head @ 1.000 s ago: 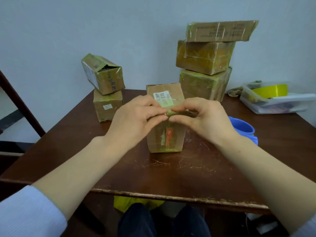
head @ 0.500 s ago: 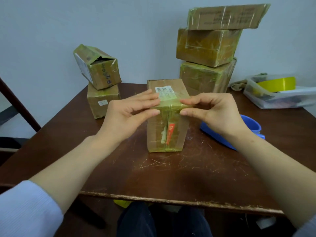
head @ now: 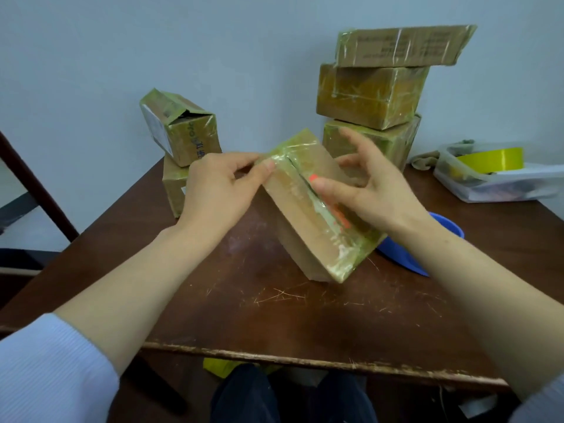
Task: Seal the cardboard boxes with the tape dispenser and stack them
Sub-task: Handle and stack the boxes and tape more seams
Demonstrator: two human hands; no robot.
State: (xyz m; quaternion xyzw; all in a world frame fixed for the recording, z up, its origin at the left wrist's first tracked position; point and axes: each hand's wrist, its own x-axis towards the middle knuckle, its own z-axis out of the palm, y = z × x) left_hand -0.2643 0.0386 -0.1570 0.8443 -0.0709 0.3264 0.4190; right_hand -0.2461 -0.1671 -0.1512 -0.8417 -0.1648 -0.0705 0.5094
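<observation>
The left hand (head: 219, 187) pinches the top corner of the cardboard box (head: 305, 227), with its thumb on the shiny tape. The right hand (head: 375, 190) is loose. Its thumb presses the taped seam and its fingers are spread. The box leans between both hands, with its low end on the middle of the tabletop (head: 305, 315). A blue thing (head: 396, 248) lies just behind it. 3 taped boxes (head: 369, 96) are piled at the back edge. 2 more boxes (head: 183, 129) sit near the back left corner. A clear tub (head: 503, 187) sits at the right edge.

A scratched brown table (head: 274, 319) carries a tilted box (head: 305, 236), stacked boxes (head: 370, 96), blue object (head: 451, 228), clear tub (head: 488, 190).
</observation>
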